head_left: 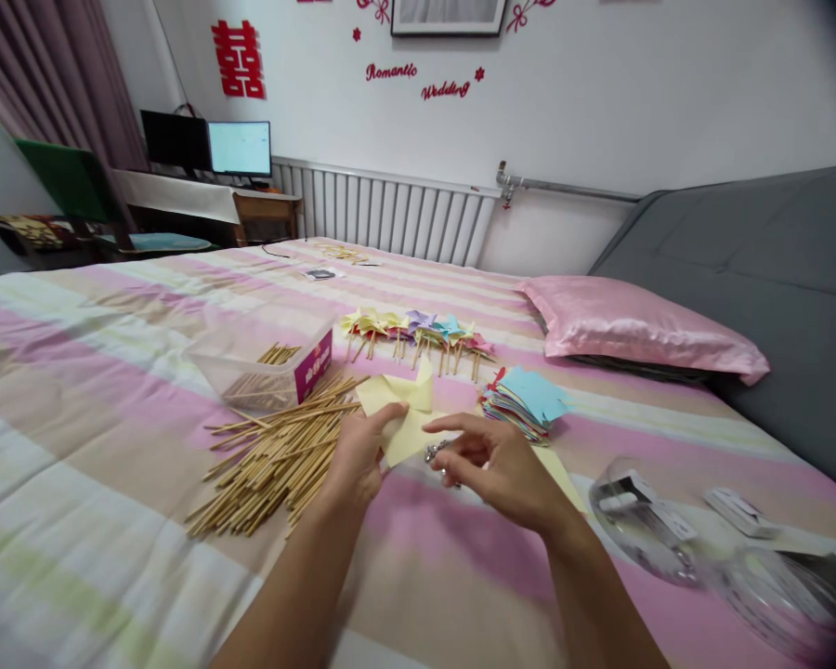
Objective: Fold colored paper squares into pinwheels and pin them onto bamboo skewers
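My left hand (359, 455) pinches a pale yellow paper piece (398, 409), partly folded into pinwheel flaps, just above the striped bedsheet (111, 390). My right hand (498, 465) is beside it, index finger stretched toward the paper, other fingers curled over something small and shiny I cannot make out. A pile of wooden sticks (279, 455) lies left of my left hand. A stack of coloured paper squares (526, 401) lies just beyond my right hand. A row of finished paper pinwheels on sticks (418, 334) lies farther back.
A clear plastic box (265, 367) with more sticks sits behind the stick pile. Clear plastic containers (641, 520) and small white boxes (738, 511) lie at the right. A pink pillow (633, 325) and grey headboard (773, 279) are at the right; a desk with monitors (209, 149) stands far left.
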A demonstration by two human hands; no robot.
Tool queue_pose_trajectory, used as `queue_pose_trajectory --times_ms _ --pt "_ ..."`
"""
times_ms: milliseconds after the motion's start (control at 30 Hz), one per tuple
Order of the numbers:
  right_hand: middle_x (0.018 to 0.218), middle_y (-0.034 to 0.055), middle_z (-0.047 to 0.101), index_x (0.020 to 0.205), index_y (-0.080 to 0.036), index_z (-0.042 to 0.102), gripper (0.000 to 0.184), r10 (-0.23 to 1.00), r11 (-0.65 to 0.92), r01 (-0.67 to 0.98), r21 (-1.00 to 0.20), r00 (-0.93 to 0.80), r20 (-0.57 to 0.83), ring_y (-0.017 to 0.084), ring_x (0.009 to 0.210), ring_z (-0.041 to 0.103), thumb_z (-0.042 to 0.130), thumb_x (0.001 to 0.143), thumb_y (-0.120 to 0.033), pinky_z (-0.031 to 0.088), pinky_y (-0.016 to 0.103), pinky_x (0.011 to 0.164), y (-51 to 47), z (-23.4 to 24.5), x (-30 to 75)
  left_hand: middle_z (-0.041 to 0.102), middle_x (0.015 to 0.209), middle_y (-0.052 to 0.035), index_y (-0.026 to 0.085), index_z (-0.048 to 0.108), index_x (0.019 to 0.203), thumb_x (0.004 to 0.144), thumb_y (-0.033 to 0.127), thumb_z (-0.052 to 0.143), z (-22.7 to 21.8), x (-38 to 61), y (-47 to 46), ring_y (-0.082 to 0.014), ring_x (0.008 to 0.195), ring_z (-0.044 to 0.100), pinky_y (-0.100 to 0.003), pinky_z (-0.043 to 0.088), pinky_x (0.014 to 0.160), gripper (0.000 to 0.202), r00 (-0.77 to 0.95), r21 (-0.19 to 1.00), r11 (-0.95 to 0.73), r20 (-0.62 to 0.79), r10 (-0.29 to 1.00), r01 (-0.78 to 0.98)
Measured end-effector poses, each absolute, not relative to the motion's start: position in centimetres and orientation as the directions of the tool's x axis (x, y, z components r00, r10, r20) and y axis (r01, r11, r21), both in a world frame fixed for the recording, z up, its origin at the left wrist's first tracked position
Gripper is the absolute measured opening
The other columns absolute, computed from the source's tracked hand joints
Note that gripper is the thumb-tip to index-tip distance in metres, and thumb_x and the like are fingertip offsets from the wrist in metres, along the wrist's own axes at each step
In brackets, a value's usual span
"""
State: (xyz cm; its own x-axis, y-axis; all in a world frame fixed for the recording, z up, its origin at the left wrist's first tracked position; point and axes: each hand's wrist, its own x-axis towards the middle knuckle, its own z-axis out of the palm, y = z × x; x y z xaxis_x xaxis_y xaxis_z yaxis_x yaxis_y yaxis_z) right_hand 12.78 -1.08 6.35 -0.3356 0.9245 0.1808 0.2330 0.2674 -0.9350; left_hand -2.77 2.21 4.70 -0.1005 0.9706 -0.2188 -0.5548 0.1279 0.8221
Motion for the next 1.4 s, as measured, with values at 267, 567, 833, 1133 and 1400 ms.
queue_pose_trajectory --times_ms 267,567,833,1133,1400 --pt "0.071 0.0016 0.071 0.097 -0.023 0.073 0.023 0.918 0.351 0.202 -0.914 -0.269 0.293 0.016 0.063 0.066 0.063 0.075 -0.022 0.053 0.028 0.059 0.7 3.6 11.6 0.070 0.072 -0.0082 0.008 0.064 0.088 0.057 0.013 0.071 4.9 -2.6 2.1 -0.0194 0.062 0.066 -0.025 0.050 0.054 0.032 0.022 0.743 0.244 -0.295 0.955 -0.624" --pt "0.070 0.0030 0.071 0.077 -0.020 0.073 0.018 0.933 0.347 0.090 -0.933 -0.131 0.335 0.017 0.060 0.065 0.071 0.072 -0.036 0.052 0.028 0.058 0.8 3.4 10.8 0.064 0.059 0.0016 0.012 0.062 0.070 0.056 0.014 0.074 4.8 -1.9 1.9 -0.0100 0.050 0.056 -0.021 0.043 0.050 0.019 -0.041 0.760 0.154 -0.231 0.972 -0.631" --pt "0.066 0.0017 0.068 0.076 -0.017 0.068 0.025 0.966 0.253 0.075 -0.965 0.044 0.257 0.018 0.061 0.068 0.066 0.076 -0.042 0.051 0.025 0.054 0.5 3.3 10.0 0.069 0.072 0.0003 0.011 0.068 0.085 0.056 0.020 0.076 4.7 -1.0 1.4 -0.0090 0.056 0.057 -0.021 0.043 0.056 0.032 -0.127 0.791 0.057 -0.169 0.977 -0.609" --pt "0.061 0.0005 0.066 0.074 -0.017 0.063 0.029 0.948 0.238 0.092 -0.967 0.193 0.252 0.016 0.054 0.066 0.066 0.074 -0.045 0.045 0.021 0.045 0.5 2.9 9.7 0.071 0.076 -0.0029 0.012 0.070 0.084 0.053 0.023 0.080 4.6 -0.5 1.3 -0.0128 0.066 0.062 -0.022 0.045 0.061 0.034 -0.176 0.799 -0.030 -0.096 0.980 -0.601" --pt "0.061 0.0025 0.065 0.075 -0.015 0.064 0.033 0.944 0.235 0.142 -0.962 0.203 0.261 0.016 0.054 0.065 0.065 0.074 -0.048 0.043 0.020 0.043 0.7 2.7 9.7 0.073 0.077 -0.0050 0.011 0.073 0.081 0.058 0.023 0.077 4.4 -0.3 1.3 -0.0157 0.069 0.064 -0.024 0.046 0.064 0.026 -0.212 0.874 -0.135 0.038 0.977 -0.466"
